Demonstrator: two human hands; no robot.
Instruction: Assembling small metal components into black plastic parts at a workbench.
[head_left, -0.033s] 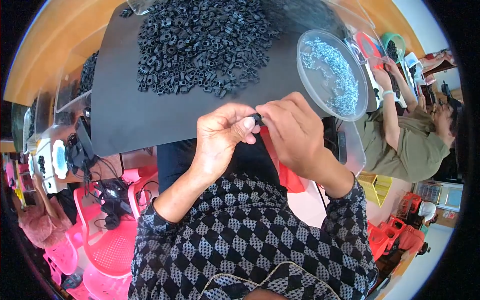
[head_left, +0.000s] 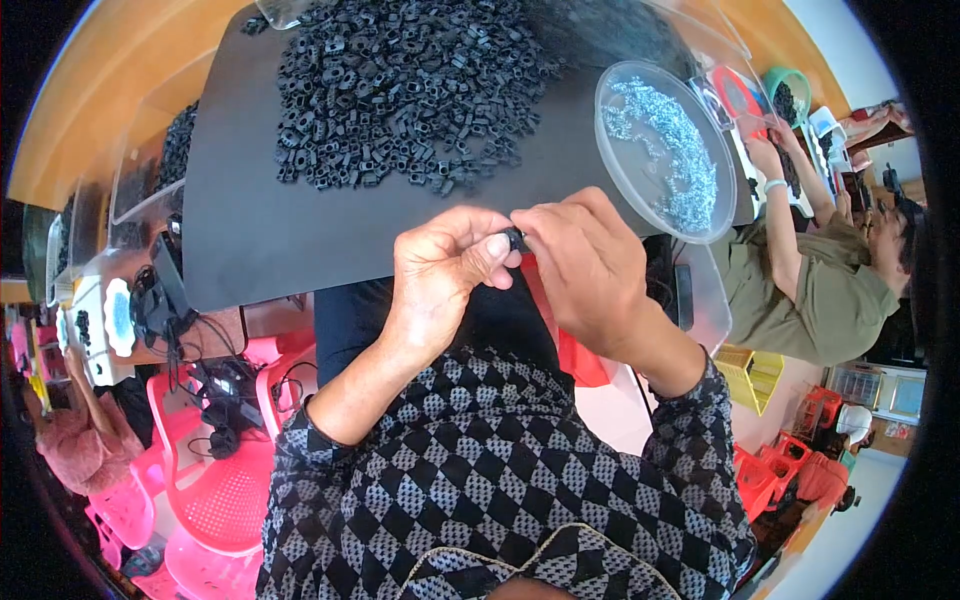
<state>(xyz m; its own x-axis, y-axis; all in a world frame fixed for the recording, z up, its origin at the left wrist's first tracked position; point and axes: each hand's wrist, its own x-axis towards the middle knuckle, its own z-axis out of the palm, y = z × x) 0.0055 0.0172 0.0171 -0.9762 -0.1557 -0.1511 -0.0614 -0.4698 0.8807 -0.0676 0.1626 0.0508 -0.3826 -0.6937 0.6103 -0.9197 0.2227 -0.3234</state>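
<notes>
Just off the near edge of a dark board (head_left: 290, 240), my hands meet over my lap. My left hand (head_left: 440, 270) pinches a small black plastic part (head_left: 514, 239) between thumb and fingers. My right hand (head_left: 590, 265) is closed, its fingertips pressed together right against that part; whatever they hold is hidden or too small to name. Beyond my hands, a broad pile of similar black plastic parts (head_left: 400, 90) covers the far side of the board. Right of it, a round clear lid-like tray (head_left: 625, 170) holds many tiny pale-blue pieces (head_left: 685, 150).
Clear bins with black parts (head_left: 178, 145) stand at the left. A pink chair (head_left: 225, 500) with black cables is at lower left. On the right, a person in an olive shirt (head_left: 820, 290) works beside a green bowl (head_left: 785, 85). Another person (head_left: 90, 440) sits far left.
</notes>
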